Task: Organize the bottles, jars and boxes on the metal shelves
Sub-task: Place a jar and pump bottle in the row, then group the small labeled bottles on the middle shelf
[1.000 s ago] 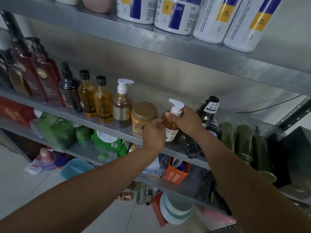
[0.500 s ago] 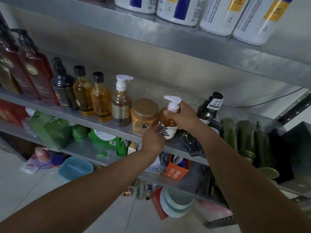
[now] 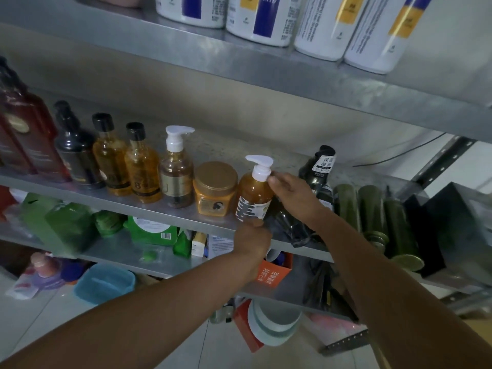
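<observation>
An orange pump bottle (image 3: 254, 194) with a white pump and a black-and-white label stands on the middle metal shelf (image 3: 149, 210), just right of a gold-lidded orange jar (image 3: 215, 190). My right hand (image 3: 292, 199) pinches the bottle's pump neck with its fingertips. My left hand (image 3: 253, 241) is in front of the shelf edge, its curled fingers at the bottle's base; most of them are hidden behind the hand.
Left of the jar stand a clear pump bottle (image 3: 175, 169), two amber bottles (image 3: 125, 162), a black bottle (image 3: 74, 147) and red bottles (image 3: 29, 134). To the right are a black labelled bottle (image 3: 319, 171), lying green tubes (image 3: 372, 214) and a black box (image 3: 452, 222). White tubs (image 3: 258, 20) fill the top shelf.
The orange bottle has come down to stand next to the jar. My left hand slid down to its base. My right hand's grip moved up to the pump neck.
</observation>
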